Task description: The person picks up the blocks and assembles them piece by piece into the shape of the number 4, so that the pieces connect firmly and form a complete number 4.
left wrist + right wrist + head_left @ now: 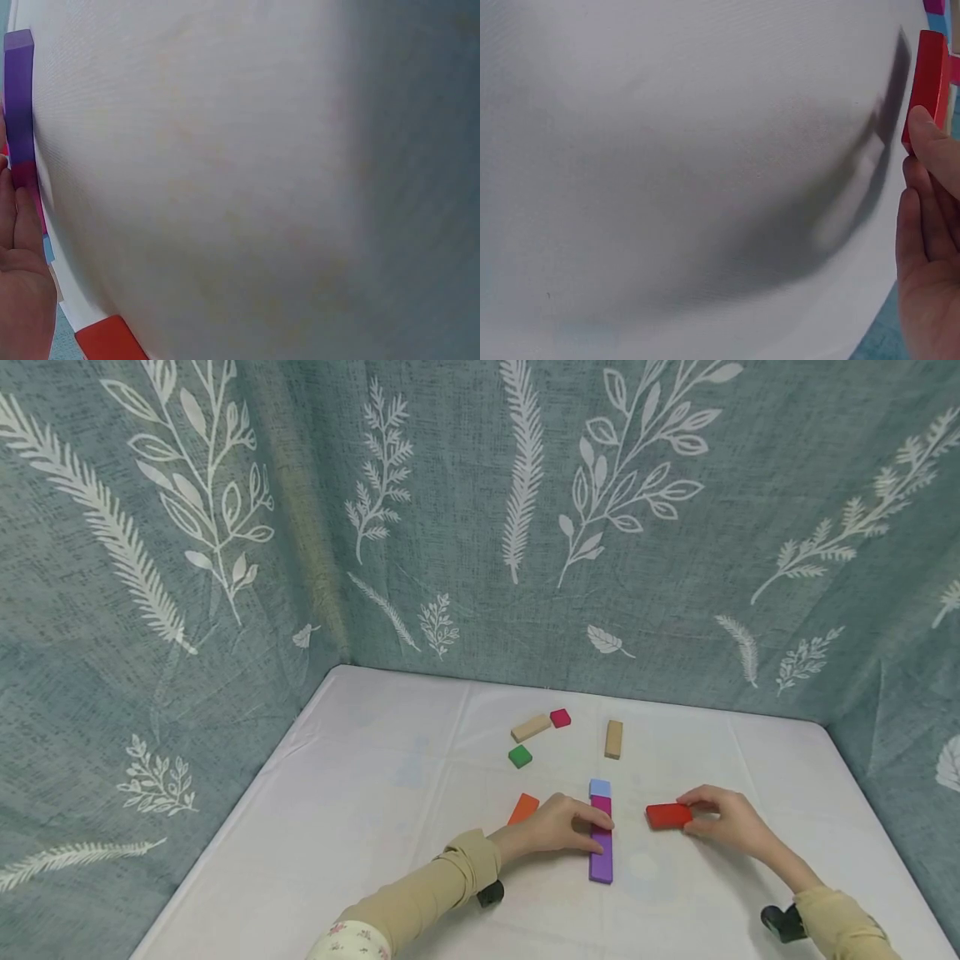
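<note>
A row of blocks runs toward the person: a light blue block point(600, 787), a magenta block point(601, 806) and a purple block point(601, 868), end to end. My left hand point(558, 823) reaches over the row from the left, its fairly straight fingers touching the magenta and purple blocks. In the left wrist view its fingers lie beside the purple block point(20, 97). To the right of the row, my right hand point(731, 818) pinches one end of a red block point(666, 816) between thumb and fingers. The right wrist view shows the red block point(928, 79) with its shadow beside it.
An orange block point(523, 808) lies behind the left wrist. Farther back are a green block point(520, 756), two wooden blocks point(531, 727) and a small crimson block point(560, 718). A patterned curtain point(465, 527) borders the white table point(360, 760).
</note>
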`<state>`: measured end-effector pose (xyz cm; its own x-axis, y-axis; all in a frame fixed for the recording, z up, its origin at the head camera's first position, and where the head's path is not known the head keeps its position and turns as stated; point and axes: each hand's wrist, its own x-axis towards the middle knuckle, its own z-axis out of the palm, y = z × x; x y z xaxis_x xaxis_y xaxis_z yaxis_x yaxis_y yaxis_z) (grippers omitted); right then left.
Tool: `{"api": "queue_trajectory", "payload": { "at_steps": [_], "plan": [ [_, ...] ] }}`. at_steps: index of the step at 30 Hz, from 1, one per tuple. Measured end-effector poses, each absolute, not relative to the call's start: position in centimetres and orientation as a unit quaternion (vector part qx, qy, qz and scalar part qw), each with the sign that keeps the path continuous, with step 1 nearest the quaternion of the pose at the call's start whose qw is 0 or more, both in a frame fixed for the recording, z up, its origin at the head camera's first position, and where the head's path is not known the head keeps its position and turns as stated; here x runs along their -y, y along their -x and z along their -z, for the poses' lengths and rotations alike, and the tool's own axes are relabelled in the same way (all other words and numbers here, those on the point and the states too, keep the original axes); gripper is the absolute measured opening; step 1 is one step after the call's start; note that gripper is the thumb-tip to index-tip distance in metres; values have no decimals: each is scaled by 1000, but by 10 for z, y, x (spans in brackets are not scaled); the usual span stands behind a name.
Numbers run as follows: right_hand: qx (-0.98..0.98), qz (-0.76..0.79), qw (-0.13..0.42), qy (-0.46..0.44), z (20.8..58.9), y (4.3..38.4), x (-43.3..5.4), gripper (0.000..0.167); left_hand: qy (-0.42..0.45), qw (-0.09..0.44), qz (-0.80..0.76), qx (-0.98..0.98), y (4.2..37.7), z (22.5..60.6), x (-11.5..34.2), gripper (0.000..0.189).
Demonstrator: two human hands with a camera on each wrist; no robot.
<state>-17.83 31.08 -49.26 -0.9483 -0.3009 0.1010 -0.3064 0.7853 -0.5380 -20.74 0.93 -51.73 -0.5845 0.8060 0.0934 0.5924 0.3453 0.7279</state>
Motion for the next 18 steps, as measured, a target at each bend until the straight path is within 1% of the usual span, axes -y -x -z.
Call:
{"api": "queue_trajectory", "payload": {
  "at_steps": [11,18],
  "plan": [
    [940,-306,25,-152,472,188,-311,33,-426,146,-372,-812,208,519,-11,37],
    [939,-318,19,-131,455,196,-308,37,-429,144,-371,-811,209,520,-11,37]
  ]
}}
